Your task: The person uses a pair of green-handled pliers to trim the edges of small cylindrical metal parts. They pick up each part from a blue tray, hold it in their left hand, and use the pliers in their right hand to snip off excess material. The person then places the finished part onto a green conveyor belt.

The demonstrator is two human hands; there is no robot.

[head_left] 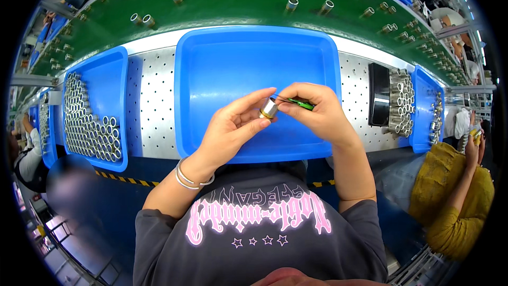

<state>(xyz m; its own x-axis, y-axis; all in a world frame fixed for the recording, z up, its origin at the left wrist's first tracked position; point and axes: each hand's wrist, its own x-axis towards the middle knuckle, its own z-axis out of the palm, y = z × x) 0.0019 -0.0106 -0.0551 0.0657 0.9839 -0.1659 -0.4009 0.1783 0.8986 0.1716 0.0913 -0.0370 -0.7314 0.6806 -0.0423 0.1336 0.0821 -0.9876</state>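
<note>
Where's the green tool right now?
In the head view, the green tool is in the right hand over the middle blue tray, just right of the silver cylinder in the left hand.

A silvery metal bench (159, 106), dotted with small holes, carried a large blue tray (254, 63) in the middle, another blue tray (108, 66) to the left, and a black rectangular object (379, 95) to the right. Beyond, a green surface (227, 8) bore scattered metal tubes (292, 3).
</note>
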